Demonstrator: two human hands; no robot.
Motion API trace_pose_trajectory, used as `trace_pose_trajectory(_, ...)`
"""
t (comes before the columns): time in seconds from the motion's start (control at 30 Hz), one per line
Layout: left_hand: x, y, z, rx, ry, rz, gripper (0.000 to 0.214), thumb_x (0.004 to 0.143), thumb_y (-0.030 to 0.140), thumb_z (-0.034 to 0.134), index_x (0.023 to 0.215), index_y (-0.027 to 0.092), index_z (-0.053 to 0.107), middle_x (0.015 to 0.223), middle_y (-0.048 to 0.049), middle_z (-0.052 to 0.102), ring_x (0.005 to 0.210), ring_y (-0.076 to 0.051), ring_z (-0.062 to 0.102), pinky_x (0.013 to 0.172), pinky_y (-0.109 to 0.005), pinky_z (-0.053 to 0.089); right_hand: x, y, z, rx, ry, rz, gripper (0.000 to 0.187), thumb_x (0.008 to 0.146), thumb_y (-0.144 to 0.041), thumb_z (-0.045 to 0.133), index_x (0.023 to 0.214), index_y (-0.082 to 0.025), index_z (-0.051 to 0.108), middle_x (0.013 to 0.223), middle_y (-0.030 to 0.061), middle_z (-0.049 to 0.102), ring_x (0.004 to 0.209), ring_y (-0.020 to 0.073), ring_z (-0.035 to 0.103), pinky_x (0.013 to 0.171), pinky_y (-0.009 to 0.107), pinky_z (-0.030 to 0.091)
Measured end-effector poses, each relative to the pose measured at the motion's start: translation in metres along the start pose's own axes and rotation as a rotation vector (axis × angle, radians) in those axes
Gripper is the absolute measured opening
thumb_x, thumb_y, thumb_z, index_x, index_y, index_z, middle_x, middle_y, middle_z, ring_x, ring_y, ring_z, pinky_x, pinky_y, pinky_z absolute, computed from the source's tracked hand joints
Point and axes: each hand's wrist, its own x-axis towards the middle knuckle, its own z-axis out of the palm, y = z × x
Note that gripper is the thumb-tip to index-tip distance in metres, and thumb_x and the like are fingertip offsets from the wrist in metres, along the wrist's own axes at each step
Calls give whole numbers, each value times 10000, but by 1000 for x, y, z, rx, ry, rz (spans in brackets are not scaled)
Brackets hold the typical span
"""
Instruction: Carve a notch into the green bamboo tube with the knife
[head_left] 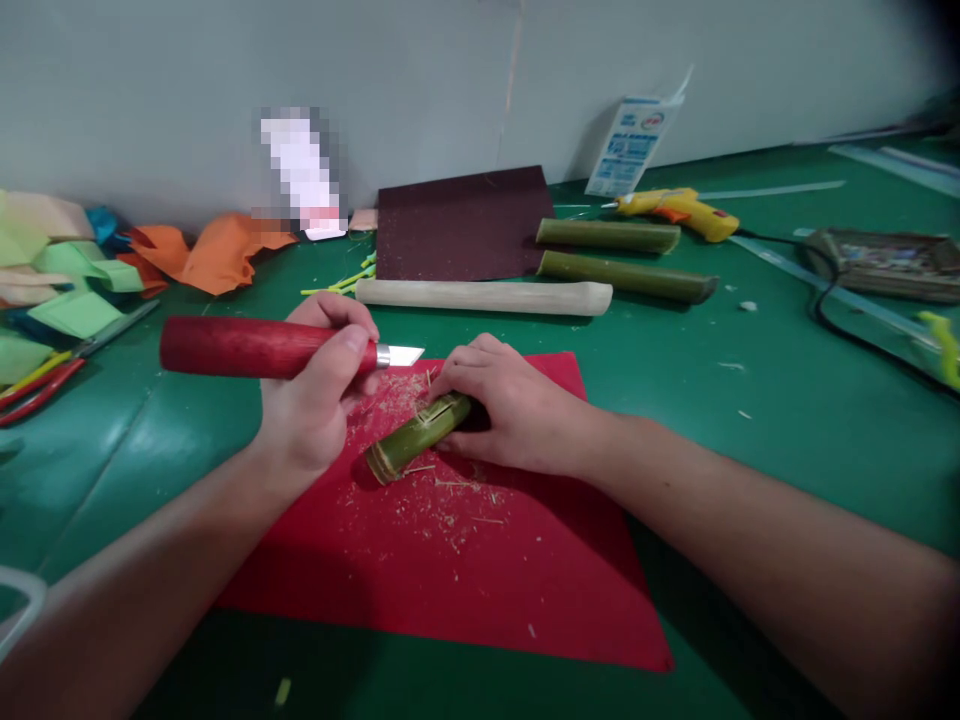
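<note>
My left hand (319, 385) is closed around the red wooden handle of a carving knife (270, 346), whose short slanted blade points right. Beneath my right hand (517, 405) lies a green bamboo piece (416, 437), gripped at its far end by the fingers and thumb. A slit with pale, scraped edges runs along the top of the bamboo. The blade is apart from it, a little above and to the left of the slit. Both hands are over a red mat (480, 570) strewn with fine shavings; my right fingertips are partly hidden.
Behind the mat lie a pale wooden stick (484, 297), two split bamboo lengths (607, 236) and a dark brown sheet (461, 225). A yellow glue gun (679, 208) with a black cord rests at the back right. Scissors (45, 390) and crumpled orange paper (217, 255) are at left.
</note>
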Motion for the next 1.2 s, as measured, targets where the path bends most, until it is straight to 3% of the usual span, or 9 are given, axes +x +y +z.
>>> trace_pose_trajectory(0.13,7,-3,-2,61,11,-2,150,693,217,782,680,187,635,668,35,547,536,-58,435,475,-209,364,-1,0,0,5,12,-16,288,744,-323,761,961,-148,686,911,55,591,886,208,447,812,336,340)
trace_pose_trajectory(0.27,5,-4,1,106,66,54,230,739,368,793,664,208,647,646,29,569,566,-87,484,537,-227,437,-2,-2,0,21,13,-24,326,732,-378,766,940,-140,684,890,53,587,868,203,455,809,342,343)
trace_pose_trajectory(0.37,-2,-2,4,278,-91,123,370,888,502,605,678,198,631,642,-1,602,581,-109,543,567,-242,475,-1,-2,0,14,15,-31,292,753,-381,744,913,-146,678,871,48,577,846,199,459,804,352,340)
trace_pose_trajectory(0.47,-8,-1,6,382,-237,151,412,943,502,511,690,190,607,629,-1,603,578,-106,555,563,-227,477,1,0,2,4,23,-40,278,761,-396,736,884,-155,669,852,43,563,825,196,460,799,360,336)
trace_pose_trajectory(0.63,-13,-2,7,435,-325,167,244,938,358,573,760,199,622,675,21,628,540,-80,523,490,-190,434,0,1,2,-3,37,-51,270,773,-384,728,906,-158,662,836,36,539,800,185,438,774,350,326)
trace_pose_trajectory(0.83,-14,-3,9,506,-335,206,200,924,310,596,760,198,622,687,25,653,598,-94,583,575,-189,490,1,1,3,-5,46,-59,245,787,-386,704,866,-168,626,819,28,520,791,184,422,754,341,312)
trace_pose_trajectory(1.0,-10,-2,11,581,-375,140,209,907,339,606,759,194,635,678,23,665,612,-102,602,577,-203,477,1,1,4,11,47,-56,241,790,-379,700,819,-174,577,822,28,519,803,187,430,755,346,314)
trace_pose_trajectory(1.2,-4,-5,16,623,-388,-1,307,870,480,615,821,181,664,709,-6,678,631,-134,608,578,-253,456,0,1,2,49,55,-73,237,792,-357,706,940,-198,612,876,36,556,861,211,462,808,378,325)
